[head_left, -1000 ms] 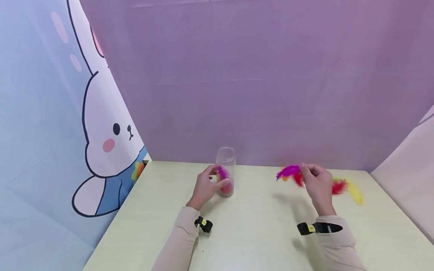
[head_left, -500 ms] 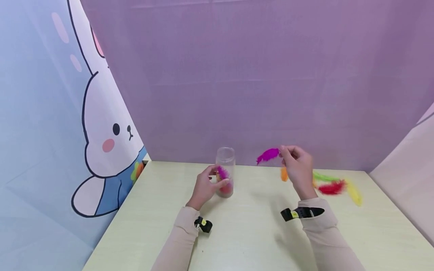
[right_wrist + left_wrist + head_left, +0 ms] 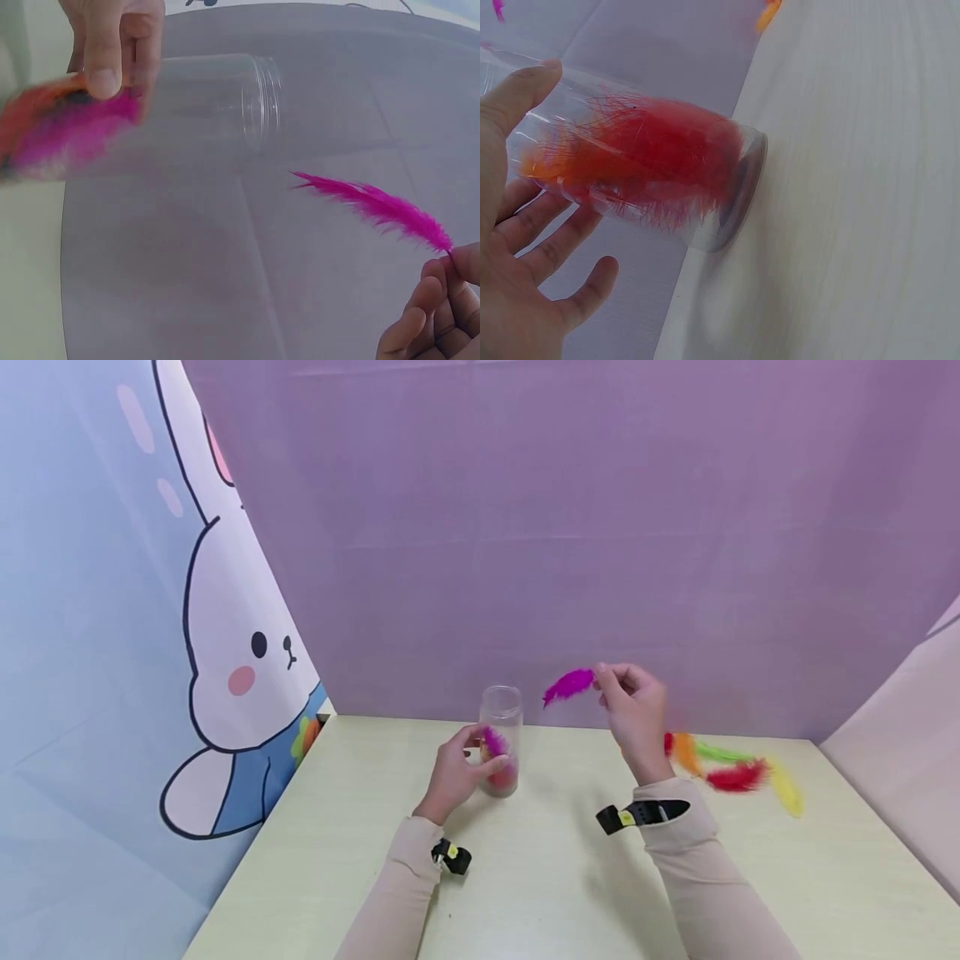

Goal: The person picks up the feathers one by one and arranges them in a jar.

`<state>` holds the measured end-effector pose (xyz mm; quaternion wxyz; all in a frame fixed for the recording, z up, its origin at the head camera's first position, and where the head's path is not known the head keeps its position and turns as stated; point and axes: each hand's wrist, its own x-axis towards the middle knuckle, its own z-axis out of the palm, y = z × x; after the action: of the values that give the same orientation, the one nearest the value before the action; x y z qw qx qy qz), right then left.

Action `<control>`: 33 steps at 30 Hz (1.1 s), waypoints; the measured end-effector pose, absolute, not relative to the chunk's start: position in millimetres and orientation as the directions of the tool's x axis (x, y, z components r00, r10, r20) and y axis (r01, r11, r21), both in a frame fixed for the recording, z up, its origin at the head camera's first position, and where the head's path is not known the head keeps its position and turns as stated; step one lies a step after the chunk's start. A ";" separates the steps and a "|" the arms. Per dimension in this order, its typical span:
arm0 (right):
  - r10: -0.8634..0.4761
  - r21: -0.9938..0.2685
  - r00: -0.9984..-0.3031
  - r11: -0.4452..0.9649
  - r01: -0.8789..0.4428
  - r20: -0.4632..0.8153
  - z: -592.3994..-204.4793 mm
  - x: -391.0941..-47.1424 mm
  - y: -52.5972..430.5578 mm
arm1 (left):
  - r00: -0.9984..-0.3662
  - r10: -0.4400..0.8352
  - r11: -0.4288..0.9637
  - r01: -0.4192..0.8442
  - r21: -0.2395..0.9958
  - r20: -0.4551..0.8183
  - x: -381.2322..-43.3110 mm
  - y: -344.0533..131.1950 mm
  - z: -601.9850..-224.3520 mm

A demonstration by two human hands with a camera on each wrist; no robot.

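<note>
A clear open-topped jar (image 3: pixel 501 714) stands upright near the back of the table, with red, orange and magenta feathers (image 3: pixel 652 154) in its lower part. My left hand (image 3: pixel 457 774) grips the jar round its middle, thumb on one side and fingers on the other. My right hand (image 3: pixel 636 714) pinches a magenta feather (image 3: pixel 570 686) by its quill end, with thumb and fingertips. That feather is in the air to the right of the jar, its tip pointing left toward the mouth (image 3: pixel 264 105).
Loose feathers lie on the table (image 3: pixel 540 877) at the right: a red feather (image 3: pixel 738 776), a yellow feather (image 3: pixel 785 789), a green feather (image 3: pixel 723 752) and an orange feather (image 3: pixel 685 752). A purple cloth (image 3: pixel 570 543) hangs behind the table.
My right hand has lifted the magenta feather from beside the other feathers and carried it up and left toward the jar. The left hand and the jar have stayed in place.
</note>
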<state>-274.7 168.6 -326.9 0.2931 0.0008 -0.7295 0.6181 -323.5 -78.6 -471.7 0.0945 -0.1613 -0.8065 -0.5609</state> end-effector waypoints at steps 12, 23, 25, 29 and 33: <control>0.365 -0.902 -0.826 0.230 -0.366 0.429 -322.5 -283.4 145.0 | -0.931 0.154 0.305 0.362 0.881 0.330 -323.8 -79.7 -473.2; 0.311 -0.895 -0.843 0.235 -0.379 0.438 -326.4 -293.1 129.0 | -0.930 0.156 0.311 0.367 0.877 0.334 -323.6 -80.0 -473.0; 0.307 -0.893 -0.843 0.239 -0.381 0.442 -327.5 -294.4 126.7 | -0.929 0.158 0.312 0.369 0.876 0.335 -323.6 -79.9 -473.1; 0.299 -0.888 -0.843 0.263 -0.378 0.447 -330.7 -296.8 122.8 | -0.932 0.158 0.319 0.361 0.876 0.327 -324.0 -79.6 -474.1; 0.289 -0.879 -0.843 0.300 -0.371 0.455 -333.3 -298.0 118.2 | -0.936 0.155 0.323 0.351 0.879 0.316 -324.3 -80.1 -474.8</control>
<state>-298.0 118.2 -333.3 0.2792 0.0273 -0.7563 0.5911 -324.3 -80.1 -474.8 0.0871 -0.1564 -0.8087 -0.5603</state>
